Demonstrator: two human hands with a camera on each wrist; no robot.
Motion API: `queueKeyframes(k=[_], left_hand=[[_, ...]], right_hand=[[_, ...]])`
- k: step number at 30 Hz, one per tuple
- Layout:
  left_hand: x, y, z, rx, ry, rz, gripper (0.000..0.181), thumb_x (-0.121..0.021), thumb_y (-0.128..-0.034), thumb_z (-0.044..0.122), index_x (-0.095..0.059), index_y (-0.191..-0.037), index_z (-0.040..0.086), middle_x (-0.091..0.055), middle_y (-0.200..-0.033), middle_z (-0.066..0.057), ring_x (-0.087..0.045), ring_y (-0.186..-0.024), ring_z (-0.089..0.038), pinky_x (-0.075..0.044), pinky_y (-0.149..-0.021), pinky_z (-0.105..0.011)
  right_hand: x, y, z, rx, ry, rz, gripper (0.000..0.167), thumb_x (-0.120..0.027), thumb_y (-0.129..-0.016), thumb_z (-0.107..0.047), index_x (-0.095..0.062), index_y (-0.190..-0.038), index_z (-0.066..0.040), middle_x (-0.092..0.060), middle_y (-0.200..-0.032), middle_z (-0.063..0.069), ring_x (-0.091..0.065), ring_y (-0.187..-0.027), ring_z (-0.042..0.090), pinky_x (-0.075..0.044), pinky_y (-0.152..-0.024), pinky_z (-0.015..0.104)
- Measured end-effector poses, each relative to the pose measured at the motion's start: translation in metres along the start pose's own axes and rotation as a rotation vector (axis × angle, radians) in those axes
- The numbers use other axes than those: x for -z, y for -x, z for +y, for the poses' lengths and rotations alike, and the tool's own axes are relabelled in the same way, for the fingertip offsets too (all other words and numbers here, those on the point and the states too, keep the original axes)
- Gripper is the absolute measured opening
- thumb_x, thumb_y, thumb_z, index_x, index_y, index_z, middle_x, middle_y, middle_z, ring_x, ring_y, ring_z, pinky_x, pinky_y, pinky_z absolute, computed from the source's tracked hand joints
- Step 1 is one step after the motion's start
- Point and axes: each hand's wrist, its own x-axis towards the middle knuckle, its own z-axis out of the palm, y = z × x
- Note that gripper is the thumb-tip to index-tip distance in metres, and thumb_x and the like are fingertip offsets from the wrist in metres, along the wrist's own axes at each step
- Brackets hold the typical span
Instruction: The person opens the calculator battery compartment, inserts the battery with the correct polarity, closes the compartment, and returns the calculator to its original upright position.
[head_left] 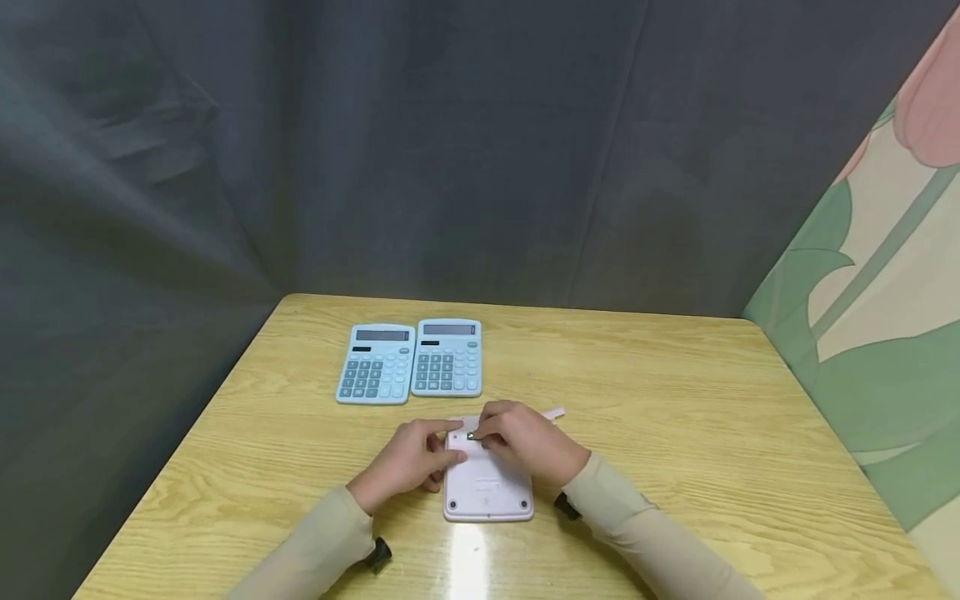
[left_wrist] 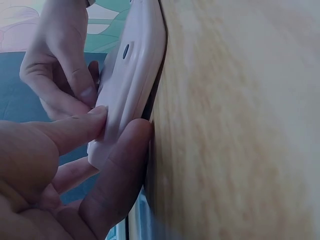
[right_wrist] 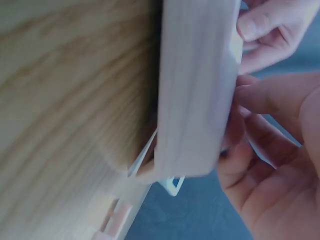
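A pale pink calculator (head_left: 487, 487) lies face down on the table, its back and corner feet upward. My left hand (head_left: 408, 458) grips its left edge; in the left wrist view the thumb and a finger (left_wrist: 82, 130) pinch the calculator's side (left_wrist: 131, 85). Over the upper part of the back, my right hand (head_left: 528, 437) has its fingers curled and pinches a small dark battery (head_left: 471, 435), of which only one end shows. The fingers hide most of the battery compartment. In the right wrist view the calculator's edge (right_wrist: 197, 100) blocks sight of the battery.
Two light blue calculators (head_left: 377, 367) (head_left: 447, 358) lie face up side by side, farther back and to the left. A narrow pink cover piece (head_left: 553, 413) lies just beyond my right hand. Dark cloth (head_left: 480, 167) hangs behind the wooden table (head_left: 675, 400).
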Motion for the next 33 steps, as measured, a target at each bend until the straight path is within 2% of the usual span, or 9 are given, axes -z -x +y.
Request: queueKeyframes(k=[5,7,10,12,14,18,22,26,33], left_hand=[[0.000,0.001,0.000,0.005,0.016,-0.010,0.057,-0.075,-0.0910,0.018,-0.054,-0.142,0.002,-0.062,-0.069,-0.011,-0.060,-0.049,-0.016,-0.059,-0.050,-0.038],[-0.001,0.001,0.000,0.009,0.019,-0.009,0.057,-0.075,-0.0908,0.018,-0.055,-0.141,0.002,-0.062,-0.069,-0.011,-0.060,-0.049,-0.016,-0.059,-0.049,-0.038],[-0.001,0.000,0.001,0.009,0.017,-0.005,0.057,-0.076,-0.0901,0.018,-0.055,-0.141,0.003,-0.062,-0.070,-0.011,-0.060,-0.049,-0.015,-0.059,-0.049,-0.038],[-0.001,-0.001,0.002,0.010,0.014,-0.003,0.058,-0.077,-0.0897,0.018,-0.055,-0.141,0.003,-0.062,-0.070,-0.011,-0.060,-0.049,-0.015,-0.059,-0.049,-0.038],[-0.001,-0.001,0.002,0.011,0.010,-0.002,0.058,-0.077,-0.0896,0.018,-0.055,-0.141,0.004,-0.061,-0.070,-0.010,-0.060,-0.049,-0.015,-0.059,-0.049,-0.038],[0.000,0.000,0.002,0.017,0.007,-0.001,0.057,-0.076,-0.0899,0.018,-0.055,-0.141,0.004,-0.061,-0.070,-0.010,-0.059,-0.049,-0.015,-0.058,-0.049,-0.037],[0.001,0.000,0.003,0.011,0.008,0.003,0.058,-0.077,-0.0892,0.018,-0.055,-0.141,0.003,-0.061,-0.070,-0.011,-0.059,-0.049,-0.015,-0.058,-0.048,-0.035],[0.001,0.000,0.003,0.002,0.013,0.005,0.059,-0.077,-0.0887,0.018,-0.055,-0.141,0.003,-0.061,-0.070,-0.012,-0.059,-0.049,-0.015,-0.058,-0.048,-0.035],[0.001,0.000,0.001,0.004,0.006,0.008,0.058,-0.077,-0.0893,0.018,-0.056,-0.141,0.004,-0.061,-0.070,-0.010,-0.059,-0.048,-0.015,-0.058,-0.048,-0.037]], right_hand=[[0.002,0.006,0.012,-0.045,-0.101,0.044,0.026,-0.060,-0.088,0.007,-0.077,-0.096,-0.011,-0.072,-0.097,-0.003,-0.065,-0.091,0.009,-0.055,-0.078,0.023],[0.006,0.011,0.017,-0.079,-0.077,0.084,0.023,-0.062,-0.088,0.005,-0.076,-0.097,-0.010,-0.072,-0.097,-0.002,-0.065,-0.088,0.011,-0.055,-0.075,0.025],[0.014,0.019,0.030,-0.140,0.034,0.132,0.016,-0.069,-0.087,0.002,-0.076,-0.099,-0.007,-0.072,-0.098,0.001,-0.066,-0.089,0.016,-0.057,-0.078,0.032],[0.019,0.026,0.040,-0.188,0.097,0.123,0.012,-0.074,-0.086,-0.002,-0.076,-0.097,-0.006,-0.072,-0.096,0.003,-0.066,-0.087,0.018,-0.057,-0.081,0.037],[0.023,0.032,0.051,-0.218,0.133,0.091,0.012,-0.074,-0.083,0.001,-0.076,-0.093,-0.006,-0.072,-0.092,0.004,-0.067,-0.085,0.019,-0.057,-0.079,0.037],[0.027,0.040,0.064,-0.281,0.103,0.033,0.019,-0.071,-0.079,0.009,-0.075,-0.088,-0.007,-0.071,-0.087,0.003,-0.065,-0.080,0.016,-0.056,-0.070,0.032],[0.028,0.042,0.067,-0.353,0.078,0.033,0.017,-0.073,-0.081,0.005,-0.076,-0.090,-0.008,-0.071,-0.090,0.003,-0.064,-0.080,0.016,-0.056,-0.070,0.034],[0.028,0.041,0.067,-0.402,0.094,0.047,0.008,-0.077,-0.083,-0.005,-0.073,-0.084,-0.012,-0.065,-0.081,-0.002,-0.056,-0.071,0.011,-0.051,-0.062,0.030],[0.026,0.039,0.061,-0.391,0.165,0.079,0.016,-0.076,-0.084,-0.010,-0.070,-0.072,-0.018,-0.063,-0.073,-0.007,-0.049,-0.063,0.008,-0.045,-0.055,0.026]])
